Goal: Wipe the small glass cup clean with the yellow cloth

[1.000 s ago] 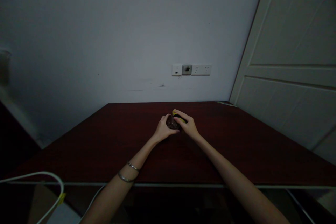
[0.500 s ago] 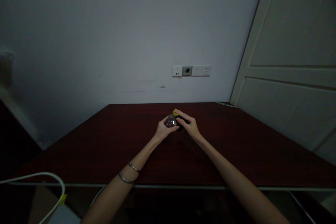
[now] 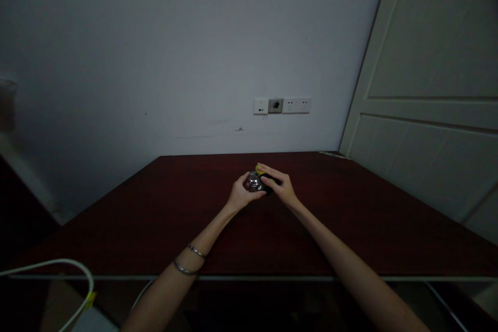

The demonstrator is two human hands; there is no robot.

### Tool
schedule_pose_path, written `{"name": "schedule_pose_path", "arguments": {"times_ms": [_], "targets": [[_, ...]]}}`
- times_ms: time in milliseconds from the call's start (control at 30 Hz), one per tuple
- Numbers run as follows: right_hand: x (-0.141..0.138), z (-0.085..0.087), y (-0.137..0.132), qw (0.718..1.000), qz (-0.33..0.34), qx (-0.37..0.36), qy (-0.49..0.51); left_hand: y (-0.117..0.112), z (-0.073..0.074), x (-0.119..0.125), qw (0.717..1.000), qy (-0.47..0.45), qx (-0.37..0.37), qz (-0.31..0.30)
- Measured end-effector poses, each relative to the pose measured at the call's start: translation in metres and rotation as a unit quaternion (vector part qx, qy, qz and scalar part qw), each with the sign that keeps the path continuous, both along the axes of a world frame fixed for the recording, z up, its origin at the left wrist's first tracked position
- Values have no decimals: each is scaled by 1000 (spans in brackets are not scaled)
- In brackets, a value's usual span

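A small shiny silver rounded thing [image 3: 254, 181] is gripped in my left hand [image 3: 240, 195], whose fingers and thumb curve around its left and lower sides. My right hand [image 3: 285, 187] is closed over a black and yellow thing [image 3: 258, 168] pressed against the silver one. A yellow edge shows at the top, by the right fingertips, and a dark part lies under the right palm. Whether the two are separate things or one piece, I cannot tell. Both hands meet over the middle of a dark red table [image 3: 175, 207].
Behind the table stands a pale wall with sockets [image 3: 296, 106] and a switch plate [image 3: 260, 106]. A white panelled door [image 3: 428, 114] borders the right side. A white cable [image 3: 73, 262] with a yellow tie loops over the near left edge.
The hands hold almost the same pose. The silver thing has turned slightly, its shine looks different, and the yellow edge has shifted a little down and left. The camera view has moved slightly.
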State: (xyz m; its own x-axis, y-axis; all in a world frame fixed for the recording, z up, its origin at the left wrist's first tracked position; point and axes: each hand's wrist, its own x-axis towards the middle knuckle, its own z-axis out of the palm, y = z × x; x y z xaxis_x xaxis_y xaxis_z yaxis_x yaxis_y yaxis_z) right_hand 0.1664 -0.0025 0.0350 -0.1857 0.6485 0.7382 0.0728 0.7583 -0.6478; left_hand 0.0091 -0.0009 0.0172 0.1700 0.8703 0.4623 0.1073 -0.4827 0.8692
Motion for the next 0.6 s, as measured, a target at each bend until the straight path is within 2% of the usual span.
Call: {"name": "schedule_pose_path", "arguments": {"times_ms": [133,367,500,600], "targets": [[1,2,2,998,12,-49,45,1,-4,-2,999,17,25,37],[-5,0,9,981,-5,-147,123,1,-3,-3,1000,-15,12,10],[-3,-4,16,964,60,-219,141,-1,1,-4,1000,-7,17,-3],[0,-4,14,964,87,-221,119,-4,5,-4,999,5,34,3]]}}
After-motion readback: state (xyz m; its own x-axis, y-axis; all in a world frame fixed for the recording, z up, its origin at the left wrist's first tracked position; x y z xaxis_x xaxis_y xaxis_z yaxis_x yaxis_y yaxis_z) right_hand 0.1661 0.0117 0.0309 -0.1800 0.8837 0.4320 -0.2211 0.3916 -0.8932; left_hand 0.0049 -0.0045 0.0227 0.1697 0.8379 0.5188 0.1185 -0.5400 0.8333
